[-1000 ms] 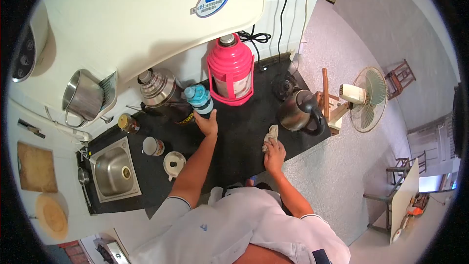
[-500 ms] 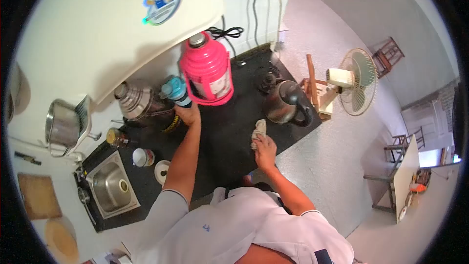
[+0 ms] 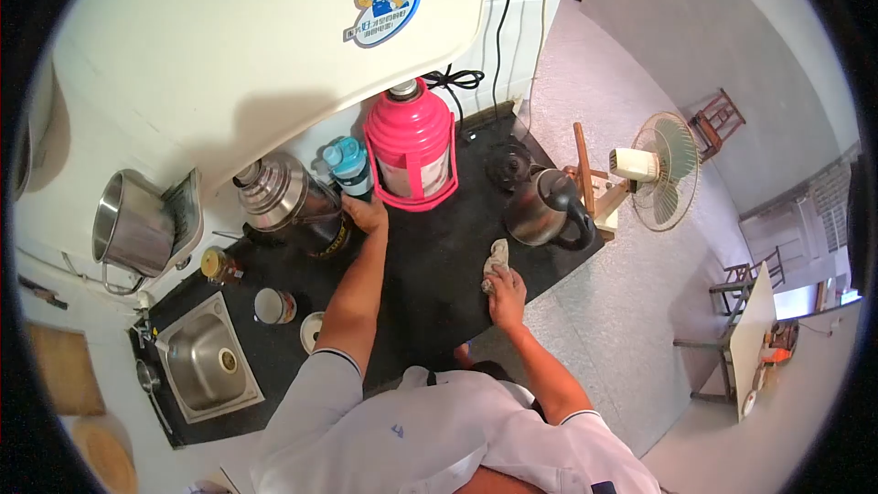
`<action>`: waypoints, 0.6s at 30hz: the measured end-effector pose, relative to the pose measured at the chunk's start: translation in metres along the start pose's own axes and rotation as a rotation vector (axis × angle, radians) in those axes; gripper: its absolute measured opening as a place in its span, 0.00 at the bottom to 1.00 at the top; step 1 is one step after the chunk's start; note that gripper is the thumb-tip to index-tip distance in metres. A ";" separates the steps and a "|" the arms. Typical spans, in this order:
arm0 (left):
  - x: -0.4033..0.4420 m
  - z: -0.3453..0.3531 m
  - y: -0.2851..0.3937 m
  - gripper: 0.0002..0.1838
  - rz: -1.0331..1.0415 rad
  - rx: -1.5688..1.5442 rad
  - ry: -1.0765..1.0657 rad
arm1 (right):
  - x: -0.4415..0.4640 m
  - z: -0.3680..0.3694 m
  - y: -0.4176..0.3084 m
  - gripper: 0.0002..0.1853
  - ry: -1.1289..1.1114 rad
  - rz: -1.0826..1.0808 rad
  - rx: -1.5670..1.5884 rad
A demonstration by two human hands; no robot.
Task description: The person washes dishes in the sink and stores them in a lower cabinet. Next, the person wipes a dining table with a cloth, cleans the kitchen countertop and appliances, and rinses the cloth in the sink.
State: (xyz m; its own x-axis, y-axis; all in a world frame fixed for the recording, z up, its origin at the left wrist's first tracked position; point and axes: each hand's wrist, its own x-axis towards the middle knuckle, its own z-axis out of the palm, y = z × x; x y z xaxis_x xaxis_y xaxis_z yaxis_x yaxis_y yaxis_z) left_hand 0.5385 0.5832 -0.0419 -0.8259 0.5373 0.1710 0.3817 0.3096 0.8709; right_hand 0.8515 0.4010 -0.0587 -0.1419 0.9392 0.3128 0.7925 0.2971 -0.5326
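My left hand (image 3: 368,212) is closed around the lower part of a blue water bottle (image 3: 351,167), its fingers partly hidden. The bottle stands between a steel thermos (image 3: 285,197) on the left and a pink thermos flask (image 3: 413,151) on the right. Near the counter's front edge, my right hand (image 3: 506,298) grips a crumpled pale cloth (image 3: 496,263) that lies against the black countertop (image 3: 425,265). Just beyond the cloth is a steel electric kettle (image 3: 540,209) with a black handle, beside its dark round base (image 3: 508,167).
At the left are a steel sink (image 3: 206,361), a small jar (image 3: 219,265), a white cup (image 3: 273,306) and a white lid or dish (image 3: 312,329). A steel pot (image 3: 137,224) hangs on the wall. An electric fan (image 3: 654,169) stands past the counter's right end. A white cabinet (image 3: 229,46) overhangs the back.
My left hand and the blue bottle have shifted back towards the wall, beside the pink flask. My right hand stays on the cloth near the kettle. The whole view has shifted slightly.
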 end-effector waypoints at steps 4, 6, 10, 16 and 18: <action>0.015 0.007 -0.005 0.46 0.027 -0.003 0.015 | 0.000 -0.003 -0.010 0.20 0.020 0.041 -0.043; 0.023 0.002 -0.003 0.49 0.039 -0.028 -0.023 | -0.002 -0.002 -0.013 0.20 0.036 0.063 -0.066; 0.032 0.013 -0.022 0.54 0.025 -0.006 -0.024 | -0.005 0.005 -0.017 0.20 0.067 0.088 -0.071; 0.008 0.004 -0.030 0.41 -0.032 -0.050 -0.132 | -0.009 0.001 -0.020 0.21 0.092 0.125 -0.095; -0.020 0.003 -0.050 0.28 0.037 -0.411 -0.035 | -0.011 0.003 -0.019 0.22 0.096 0.112 -0.079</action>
State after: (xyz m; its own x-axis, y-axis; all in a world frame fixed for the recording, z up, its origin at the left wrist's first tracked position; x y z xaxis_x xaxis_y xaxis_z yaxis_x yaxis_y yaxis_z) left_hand 0.5370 0.5595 -0.0901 -0.7974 0.5705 0.1964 0.2076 -0.0462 0.9771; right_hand 0.8359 0.3852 -0.0545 0.0043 0.9439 0.3302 0.8450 0.1731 -0.5059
